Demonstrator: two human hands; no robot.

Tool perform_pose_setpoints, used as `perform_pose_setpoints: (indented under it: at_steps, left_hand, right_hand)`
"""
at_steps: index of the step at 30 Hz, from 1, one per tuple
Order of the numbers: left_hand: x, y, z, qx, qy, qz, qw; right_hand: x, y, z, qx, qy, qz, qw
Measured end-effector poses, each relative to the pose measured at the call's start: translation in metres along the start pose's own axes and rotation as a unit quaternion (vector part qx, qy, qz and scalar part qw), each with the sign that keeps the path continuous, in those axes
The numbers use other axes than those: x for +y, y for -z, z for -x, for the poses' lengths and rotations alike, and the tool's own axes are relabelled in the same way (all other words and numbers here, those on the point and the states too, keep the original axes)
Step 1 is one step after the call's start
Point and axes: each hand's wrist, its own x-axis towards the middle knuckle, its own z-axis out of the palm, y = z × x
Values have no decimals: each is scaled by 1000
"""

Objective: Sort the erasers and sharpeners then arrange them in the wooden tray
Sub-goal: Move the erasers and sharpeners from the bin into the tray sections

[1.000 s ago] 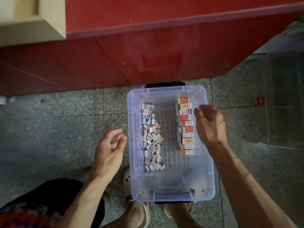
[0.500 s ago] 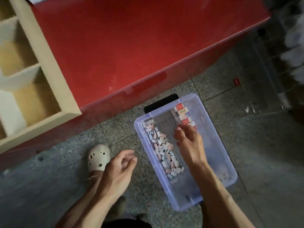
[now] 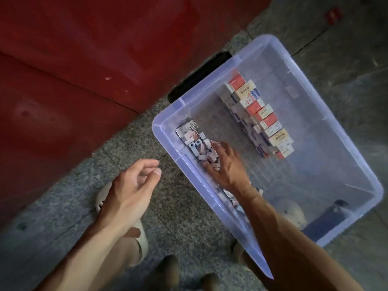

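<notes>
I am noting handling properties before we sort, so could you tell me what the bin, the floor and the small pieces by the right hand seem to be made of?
The bin looks like translucent, glossy plastic: the floor shows through its walls. The floor looks like speckled grey stone tiles with seams, probably granite. The small pieces look metallic grey and pinkish; blur leaves their material open.

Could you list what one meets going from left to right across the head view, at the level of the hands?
Left hand over the floor → near wall of the clear plastic bin → pile of small sharpeners with the right hand reaching into it → row of boxed erasers → far wall of the bin.
</notes>
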Motion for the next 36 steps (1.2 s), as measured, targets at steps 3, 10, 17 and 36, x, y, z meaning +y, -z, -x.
perform_pose_setpoints:
  at_steps: [3, 10, 17, 36]
  left_hand:
    - [-17, -18, -18, 2, -2, 1, 1000]
    - [-37, -33, -23, 33, -3, 31, 999]
    - [-51, -35, -21, 55, -14, 41, 998]
    - [-34, -34, -13, 68, -57, 23, 996]
  right_hand:
    - [31, -25, -18, -28, 29, 92, 995]
    - [49, -47, -17, 29, 65, 177, 982]
    - [49, -52, -17, 79, 45, 195, 977]
    - [20, -15, -29, 105, -117, -232, 960]
